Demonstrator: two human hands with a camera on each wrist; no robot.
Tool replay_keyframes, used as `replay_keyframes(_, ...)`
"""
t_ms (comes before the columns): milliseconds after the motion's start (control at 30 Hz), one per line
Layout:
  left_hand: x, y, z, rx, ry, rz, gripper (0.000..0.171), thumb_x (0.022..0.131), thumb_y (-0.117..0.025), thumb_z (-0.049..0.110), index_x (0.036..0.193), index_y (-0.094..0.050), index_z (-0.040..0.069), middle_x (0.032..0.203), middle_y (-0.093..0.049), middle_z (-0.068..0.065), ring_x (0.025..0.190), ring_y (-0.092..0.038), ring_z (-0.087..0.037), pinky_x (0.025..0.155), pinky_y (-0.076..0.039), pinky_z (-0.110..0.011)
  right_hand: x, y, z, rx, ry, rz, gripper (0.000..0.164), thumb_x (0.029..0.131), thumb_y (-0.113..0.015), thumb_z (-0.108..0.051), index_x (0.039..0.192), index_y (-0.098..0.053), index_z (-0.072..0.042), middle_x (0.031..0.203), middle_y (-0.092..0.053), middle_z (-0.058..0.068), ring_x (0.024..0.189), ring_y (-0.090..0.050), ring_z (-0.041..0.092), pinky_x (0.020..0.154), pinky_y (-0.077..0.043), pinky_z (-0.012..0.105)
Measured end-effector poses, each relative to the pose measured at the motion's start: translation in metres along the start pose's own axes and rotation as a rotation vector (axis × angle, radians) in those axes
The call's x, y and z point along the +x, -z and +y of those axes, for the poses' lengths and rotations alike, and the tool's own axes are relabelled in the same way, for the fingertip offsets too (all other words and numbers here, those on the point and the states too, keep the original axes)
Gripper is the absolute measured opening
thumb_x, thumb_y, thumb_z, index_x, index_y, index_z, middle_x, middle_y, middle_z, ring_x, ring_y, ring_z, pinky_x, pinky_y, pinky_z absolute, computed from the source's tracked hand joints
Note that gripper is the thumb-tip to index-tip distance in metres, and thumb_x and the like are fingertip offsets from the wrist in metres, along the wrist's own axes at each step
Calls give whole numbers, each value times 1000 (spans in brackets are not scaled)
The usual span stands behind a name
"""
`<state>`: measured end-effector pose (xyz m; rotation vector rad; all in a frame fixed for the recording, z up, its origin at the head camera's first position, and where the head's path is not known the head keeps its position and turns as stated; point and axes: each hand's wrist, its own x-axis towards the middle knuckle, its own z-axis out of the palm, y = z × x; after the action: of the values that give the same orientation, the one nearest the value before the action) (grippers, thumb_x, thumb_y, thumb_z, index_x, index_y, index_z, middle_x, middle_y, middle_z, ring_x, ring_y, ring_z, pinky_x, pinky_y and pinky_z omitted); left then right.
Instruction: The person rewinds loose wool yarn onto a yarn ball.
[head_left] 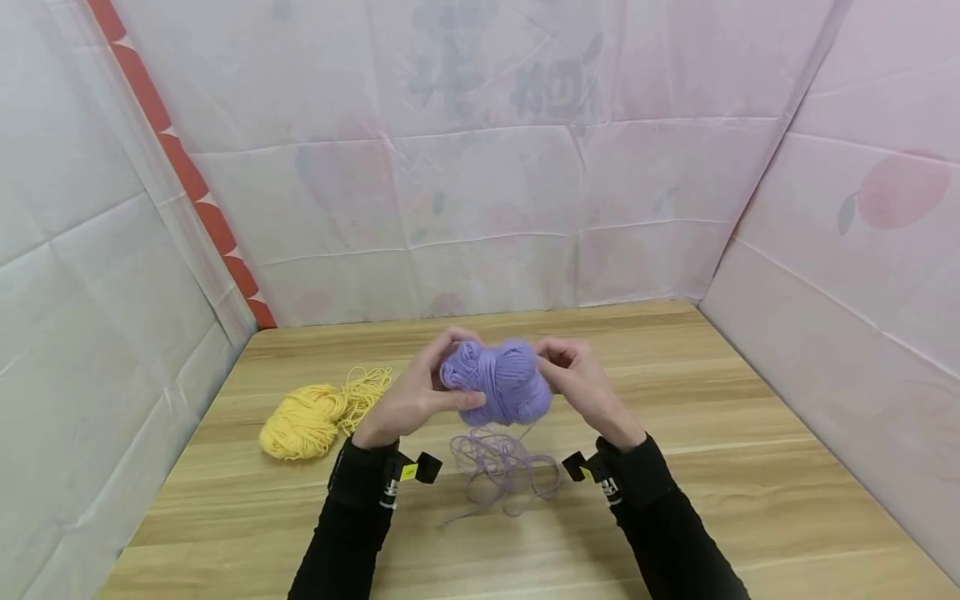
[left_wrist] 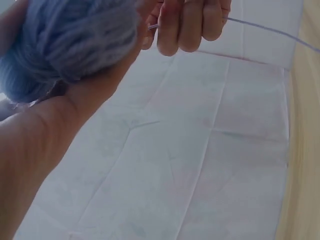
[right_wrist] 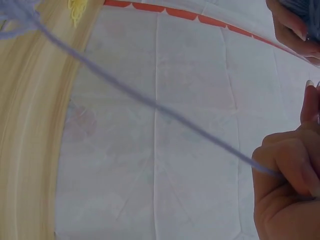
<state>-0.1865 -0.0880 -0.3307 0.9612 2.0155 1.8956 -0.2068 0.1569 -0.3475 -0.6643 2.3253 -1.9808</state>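
A purple ball of yarn (head_left: pixel 506 379) is held above the table by my left hand (head_left: pixel 420 392), its thumb across the front and its fingers around the back. At the ball's right side my right hand (head_left: pixel 581 383) has curled fingers around the purple strand (right_wrist: pixel 155 105). In the right wrist view that strand runs from the curled fingers down toward the table. Below the ball, a loose tangle of purple yarn (head_left: pixel 502 471) lies on the wood. In the left wrist view the strand passes through the right hand's fingers (left_wrist: pixel 190 30).
A yellow ball of yarn (head_left: pixel 300 423) lies on the left of the wooden table (head_left: pixel 750 500), with loose yellow strands (head_left: pixel 366 396) beside it. Pale printed cloth walls (head_left: pixel 480 192) stand at the back and both sides.
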Motion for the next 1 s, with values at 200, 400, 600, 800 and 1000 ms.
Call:
replay_keyframes(200, 2, -1, 0, 1, 35, 90, 49, 80, -73, 4, 121, -47, 11, 116, -57, -15, 102, -61, -23, 83, -56, -41, 0, 6, -2, 13, -14, 62, 12, 95, -62, -21, 87, -69, -16, 59, -38, -8, 50, -30, 7, 45, -26, 25)
replay_keyframes(400, 7, -3, -5, 31, 47, 176, 43, 77, -72, -1, 110, -45, 6, 120, -55, -15, 102, -61, -21, 86, -55, -37, -4, 14, -11, 23, 39, 111, 14, 95, -62, -22, 89, -67, -10, 57, -34, -7, 50, -27, 12, 47, -23, 28)
replay_keyframes(600, 11, -8, -8, 105, 121, 319, 39, 79, -74, 9, 94, -38, 11, 114, -54, -11, 97, -58, -21, 75, -57, -34, -11, 11, -21, 51, 120, 111, 20, 96, -59, -19, 98, -64, 1, 60, -35, -5, 53, -27, 15, 50, -24, 28)
replay_keyframes(800, 15, -11, -12, 164, 116, 490, 43, 80, -76, 14, 87, -34, 12, 94, -46, -8, 89, -51, -20, 68, -50, -29, -17, 4, -28, -25, 236, 109, 15, 96, -58, -13, 102, -67, -2, 63, -39, -4, 55, -32, 15, 52, -29, 29)
replay_keyframes(1000, 20, -11, -17, -23, 28, 680, 43, 82, -73, 7, 83, -30, 12, 94, -46, -5, 86, -53, -16, 67, -51, -25, -21, -3, -30, -90, 320, 65, 13, 95, -59, -5, 102, -69, -2, 64, -44, -4, 56, -36, 12, 52, -31, 28)
